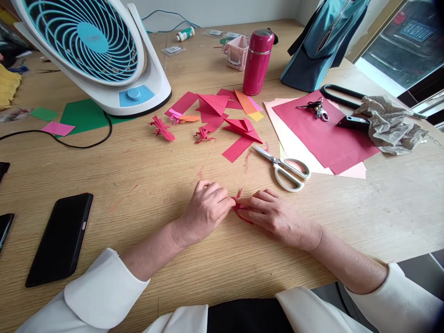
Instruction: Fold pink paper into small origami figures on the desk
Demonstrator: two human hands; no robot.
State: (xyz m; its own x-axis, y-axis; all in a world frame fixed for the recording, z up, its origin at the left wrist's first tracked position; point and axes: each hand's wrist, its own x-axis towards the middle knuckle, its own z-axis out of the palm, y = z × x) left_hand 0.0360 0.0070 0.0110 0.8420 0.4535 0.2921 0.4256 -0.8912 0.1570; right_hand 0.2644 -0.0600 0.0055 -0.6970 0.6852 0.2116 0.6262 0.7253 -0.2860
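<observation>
A small folded piece of red paper (pixel 239 206) is on or just above the wooden tabletop (pixel 145 185), slightly below and right of the frame's centre. Two bare hands meet at it: the left hand (pixel 210 206) has its grip closed, fingertips pinching the paper's left side, and the right hand (pixel 272 215) grips it from the right, fingers laid across it. Both arms wear white sleeves (pixel 107 289).

Just above the right hand lie white-handled scissors (pixel 281 163). Above centre, small folded red figures (pixel 162 128) sit beside loose red paper pieces (pixel 213 105). At right, a large red sheet (pixel 322 138) carries keys (pixel 321 110). A dark phone (pixel 59 238) lies at lower left. A white-and-blue fan (pixel 92 39) fills the upper left; a magenta flask (pixel 257 64) and a blue bag (pixel 321 51) stand toward the upper right.
</observation>
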